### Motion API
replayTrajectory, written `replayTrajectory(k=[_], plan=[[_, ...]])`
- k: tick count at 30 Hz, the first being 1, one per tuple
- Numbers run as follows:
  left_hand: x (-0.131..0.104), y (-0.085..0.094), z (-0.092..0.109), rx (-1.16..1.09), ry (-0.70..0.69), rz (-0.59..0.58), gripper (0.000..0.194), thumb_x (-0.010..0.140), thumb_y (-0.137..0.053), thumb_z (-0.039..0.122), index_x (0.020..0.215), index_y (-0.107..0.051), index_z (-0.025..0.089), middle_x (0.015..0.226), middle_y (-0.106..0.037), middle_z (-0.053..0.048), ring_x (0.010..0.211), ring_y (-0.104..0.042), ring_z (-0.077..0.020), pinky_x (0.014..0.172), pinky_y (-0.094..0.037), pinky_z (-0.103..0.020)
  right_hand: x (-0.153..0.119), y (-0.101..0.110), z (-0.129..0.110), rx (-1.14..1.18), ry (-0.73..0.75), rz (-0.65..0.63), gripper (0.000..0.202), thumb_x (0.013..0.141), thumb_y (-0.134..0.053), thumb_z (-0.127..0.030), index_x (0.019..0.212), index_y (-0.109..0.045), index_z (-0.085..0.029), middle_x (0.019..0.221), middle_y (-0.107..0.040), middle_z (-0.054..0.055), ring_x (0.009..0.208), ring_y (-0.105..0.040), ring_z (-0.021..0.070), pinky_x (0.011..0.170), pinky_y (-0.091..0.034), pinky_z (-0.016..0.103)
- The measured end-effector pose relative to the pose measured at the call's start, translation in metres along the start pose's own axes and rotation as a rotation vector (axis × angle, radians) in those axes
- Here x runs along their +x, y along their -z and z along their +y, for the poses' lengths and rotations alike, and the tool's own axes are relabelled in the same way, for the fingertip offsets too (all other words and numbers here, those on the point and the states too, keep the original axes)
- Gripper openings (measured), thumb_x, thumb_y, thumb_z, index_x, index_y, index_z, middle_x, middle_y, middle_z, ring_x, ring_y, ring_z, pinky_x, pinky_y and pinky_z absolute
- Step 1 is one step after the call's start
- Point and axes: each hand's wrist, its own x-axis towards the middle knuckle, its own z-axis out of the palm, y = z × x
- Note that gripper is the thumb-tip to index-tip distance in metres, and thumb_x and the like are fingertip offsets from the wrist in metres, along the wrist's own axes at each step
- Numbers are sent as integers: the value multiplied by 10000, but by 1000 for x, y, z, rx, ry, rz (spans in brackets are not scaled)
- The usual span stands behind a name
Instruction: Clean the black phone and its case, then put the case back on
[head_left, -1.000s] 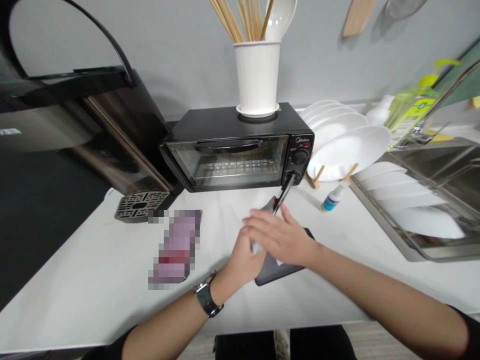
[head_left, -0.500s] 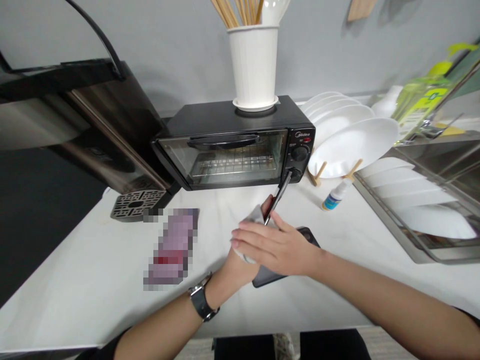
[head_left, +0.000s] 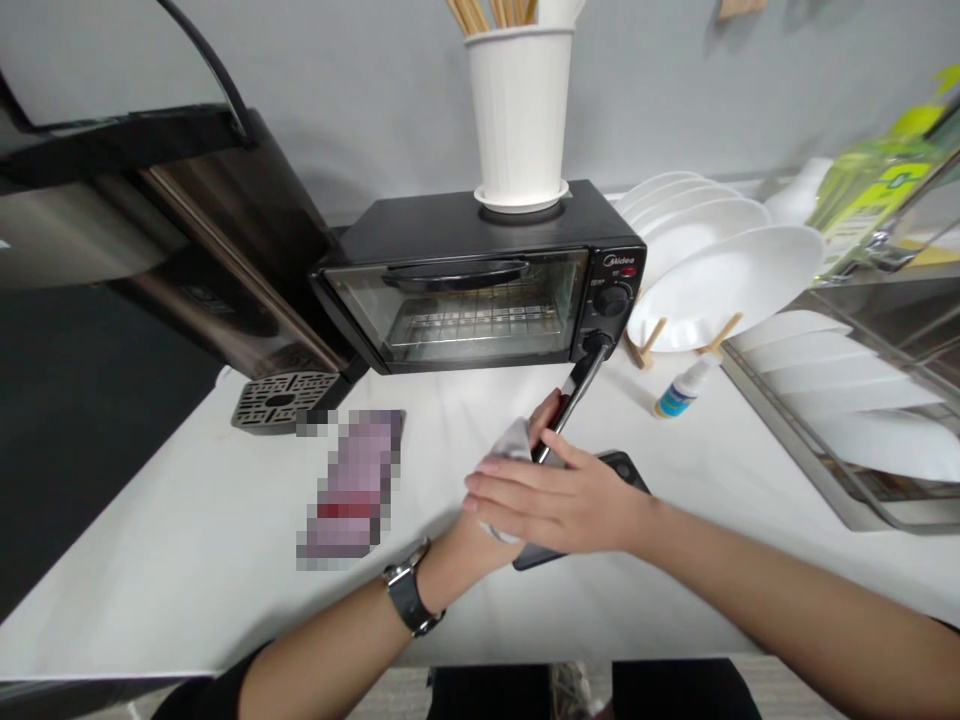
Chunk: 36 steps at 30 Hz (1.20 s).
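Observation:
My left hand, with a black-strapped watch on the wrist, holds a thin phone tilted and almost edge-on. Some of its fingers show behind the phone; the palm is mostly covered. Across it lies my right hand, fingers stretched and close together, pressing a light grey cloth against the phone. Part of the cloth is hidden under these fingers. Beneath both hands, a dark flat phone-like case rests on the counter, partly covered. A small spray bottle with a blue label stands to the right.
Behind the hands sits a black toaster oven bearing a white cup of chopsticks. A dark drink machine and a pixelated purple item are at left. White plates and a dish rack stand at right.
The whole view has shifted slightly, so things sit a little further right and higher. Both hands keep nearly the same hold on the phone and cloth.

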Motion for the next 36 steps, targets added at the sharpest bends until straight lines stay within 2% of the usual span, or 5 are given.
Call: replayTrajectory(k=[13, 19, 25, 32, 36], plan=[[2, 6, 0, 23, -131, 30, 309, 915, -623, 183, 1213, -700, 209, 1112, -788, -77, 1007, -749, -253, 847, -656, -373, 5, 4, 8, -129, 78, 129, 458, 973, -462, -80, 1397, -593, -192, 1386, -707, 31, 1471, -477, 146, 1351, -33, 444], [11, 8, 15, -35, -125, -58, 558, 1000, -470, 127, 1547, -509, 230, 1568, -556, -70, 1457, -531, -227, 1238, -443, -408, -1, 12, 41, -131, -430, 245, 711, 835, -453, -37, 1538, -427, -137, 1505, -600, 151, 1564, -363, 296, 1309, -95, 654], [-1, 7, -1, -30, -6, 70, 349, 961, -659, 415, 1248, -728, 231, 1178, -788, -73, 1102, -754, -295, 1002, -632, -459, 4, 0, 2, -95, 111, 65, 497, 970, -469, -114, 1443, -573, -226, 1534, -602, 9, 1582, -310, 158, 1356, -28, 460], [16, 7, 19, -30, -58, 0, 491, 991, -509, 184, 1473, -599, 174, 1490, -629, -93, 1401, -588, -220, 1207, -457, -362, -1, 6, 39, -106, -460, 150, 762, 821, -457, -47, 1575, -368, -121, 1591, -512, 159, 1609, -252, 300, 1304, -37, 670], [3, 3, 7, 179, 213, 174, 395, 984, -514, 331, 1130, -757, 56, 1093, -799, -132, 1087, -765, -214, 964, -607, -295, 3, 2, 10, -23, -20, -25, 622, 913, -487, -124, 1535, -463, -133, 1636, -476, 107, 1623, -201, 216, 1339, -89, 540]])
